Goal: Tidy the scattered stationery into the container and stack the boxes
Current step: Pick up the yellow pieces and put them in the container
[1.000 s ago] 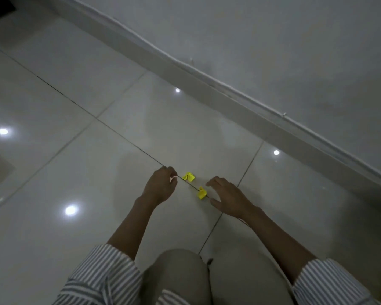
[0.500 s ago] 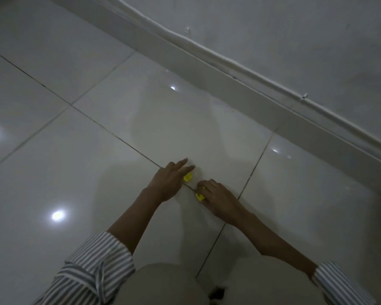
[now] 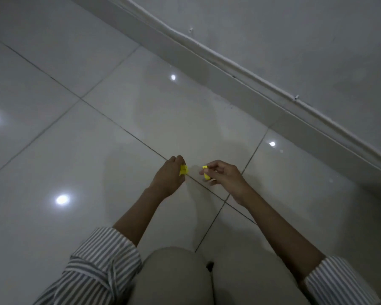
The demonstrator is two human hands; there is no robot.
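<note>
A small yellow piece [image 3: 183, 170] is pinched at the curled fingertips of the left hand [image 3: 167, 179], and a second yellow piece [image 3: 206, 173] is gripped between thumb and fingers of the right hand [image 3: 223, 175] — both are held over the floor, near each other but apart. A glossy pale tiled floor [image 3: 86, 172] is seen beneath, bordered by a skirting board [image 3: 251, 91] and a plain wall [image 3: 295, 29]. Two hands, two yellow pieces and two striped sleeves [image 3: 101, 260] are counted.
</note>
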